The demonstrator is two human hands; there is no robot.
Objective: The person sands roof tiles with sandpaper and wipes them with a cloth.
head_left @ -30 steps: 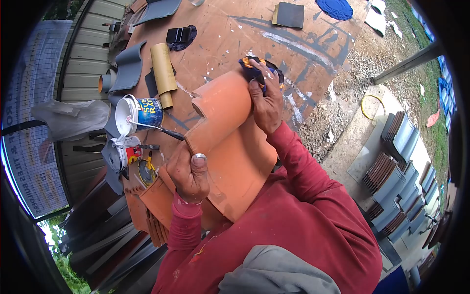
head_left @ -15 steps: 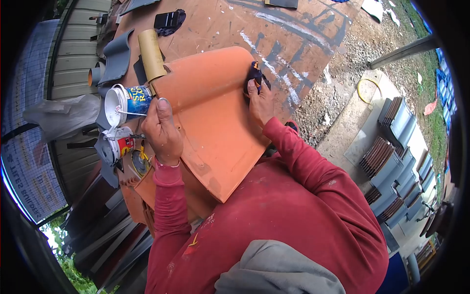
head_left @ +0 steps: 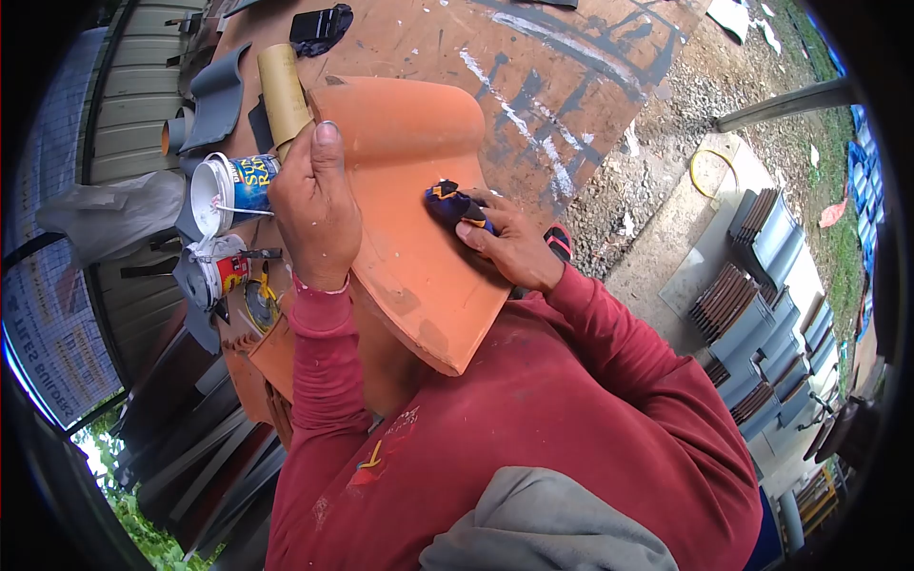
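An orange roof tile (head_left: 409,228) with a rounded roll along its far side is tilted up in front of my chest. My left hand (head_left: 317,205) grips its left edge, thumb up and fingers partly hidden. My right hand (head_left: 509,243) is closed around a bunched dark rag (head_left: 457,205) with orange patches and presses it on the tile's face, just below the roll. A brown cardboard tube (head_left: 284,90) lies beyond my left hand. Next to that hand are a blue-labelled tub (head_left: 233,190) and a red-labelled tub (head_left: 217,276), both whitish inside.
The brown work board (head_left: 409,48) has grey and white paint streaks. At its far left lie a grey curved tile (head_left: 217,95) and a phone (head_left: 314,30) on dark cloth. More orange tiles (head_left: 249,385) sit at lower left. Grey tiles (head_left: 738,305) are stacked on the ground at right.
My right hand has moved the rag from the far right end of the roll down and left onto the tile's face. The tile has tilted, its near corner rising slightly.
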